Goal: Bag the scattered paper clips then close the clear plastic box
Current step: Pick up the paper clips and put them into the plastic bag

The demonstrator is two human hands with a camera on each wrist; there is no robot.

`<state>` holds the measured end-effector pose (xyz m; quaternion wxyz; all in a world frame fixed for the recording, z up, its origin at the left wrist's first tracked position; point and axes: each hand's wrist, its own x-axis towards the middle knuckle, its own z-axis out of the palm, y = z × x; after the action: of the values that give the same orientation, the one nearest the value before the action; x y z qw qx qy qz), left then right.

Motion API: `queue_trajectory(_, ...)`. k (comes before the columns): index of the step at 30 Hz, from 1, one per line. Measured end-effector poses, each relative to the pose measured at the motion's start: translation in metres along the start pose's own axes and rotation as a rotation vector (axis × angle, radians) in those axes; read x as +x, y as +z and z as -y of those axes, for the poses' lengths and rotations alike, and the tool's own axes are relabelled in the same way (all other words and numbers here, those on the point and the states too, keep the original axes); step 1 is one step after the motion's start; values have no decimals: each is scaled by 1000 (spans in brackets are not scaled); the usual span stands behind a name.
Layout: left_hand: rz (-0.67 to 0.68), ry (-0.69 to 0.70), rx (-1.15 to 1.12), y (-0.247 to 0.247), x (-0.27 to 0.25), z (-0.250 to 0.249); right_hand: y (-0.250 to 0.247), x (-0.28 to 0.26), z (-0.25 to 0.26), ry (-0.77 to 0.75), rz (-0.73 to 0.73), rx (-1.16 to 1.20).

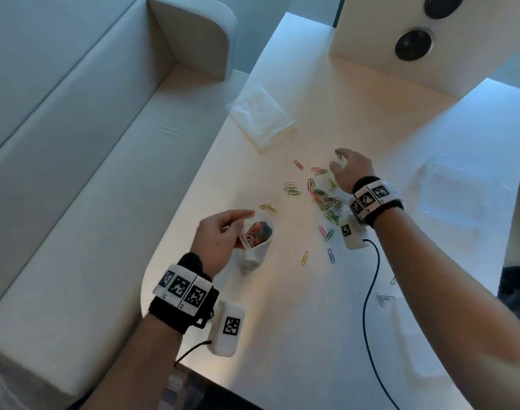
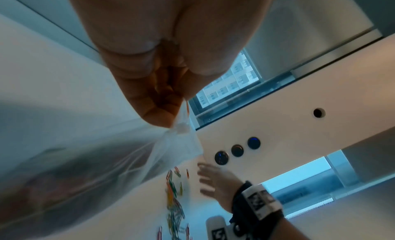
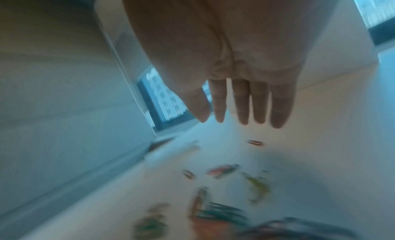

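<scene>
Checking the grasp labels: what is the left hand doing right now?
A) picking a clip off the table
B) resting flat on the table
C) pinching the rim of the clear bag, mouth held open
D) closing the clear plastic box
C: in the head view the left hand pinches the rim of the clear bag, whose open mouth shows coloured clips inside; the left wrist view shows fingers gripping plastic.
</scene>
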<state>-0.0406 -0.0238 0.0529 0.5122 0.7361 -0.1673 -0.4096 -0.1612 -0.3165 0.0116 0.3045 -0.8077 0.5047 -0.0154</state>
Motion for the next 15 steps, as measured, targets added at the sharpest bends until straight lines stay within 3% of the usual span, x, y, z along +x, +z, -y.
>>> queue_trajectory(3, -37, 11, -21, -15, 1, 2, 27, 36, -10, 133, 107, -155)
queue_trajectory(5, -69, 7, -22, -19, 4, 6, 45, 40, -2, 119, 126, -226)
queue_trajectory(9, -86, 12, -24, -18, 9, 9, 71, 24, 23, -77, 200, -310)
queue_trajectory(15, -73, 4, -33, -11, 9, 12, 70, -17, 6, -387, 300, -752)
